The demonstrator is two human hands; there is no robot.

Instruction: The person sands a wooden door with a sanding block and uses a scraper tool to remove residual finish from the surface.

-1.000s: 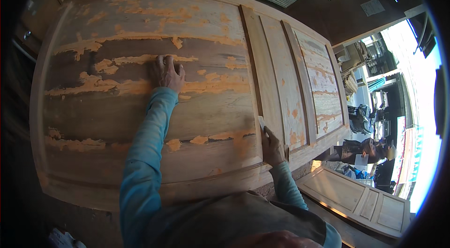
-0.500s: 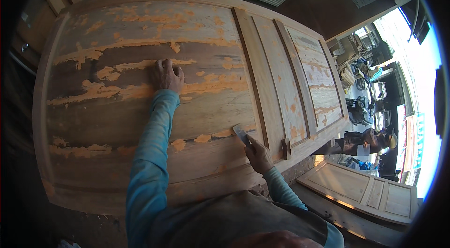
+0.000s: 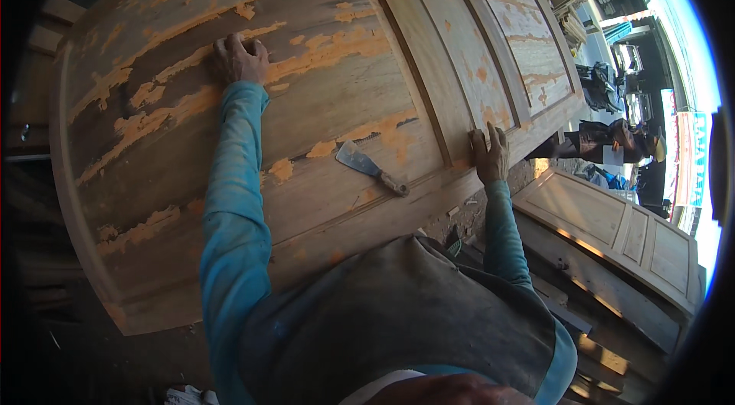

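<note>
A large panelled wooden door lies before me, streaked with orange filler. My left hand rests on its wide panel, fingers bent and slightly apart, touching the wood beside a filler streak; nothing shows in it. A putty knife with a broad metal blade and wooden handle lies loose on the door's near part. To the right of it, my right hand is at the near edge of the door, fingers apart. Just left of those fingers is a small brown folded piece, whose material I cannot make out.
A smaller panelled door lies at the right, beyond wooden boards. Farther right a person is near a bright opening. Timber is stacked behind the large door's right end.
My right hand has let go of the putty knife, leaving it on the door, and has moved right to the brown piece. My left hand stays at the same filler streak. The whole view has shifted.
</note>
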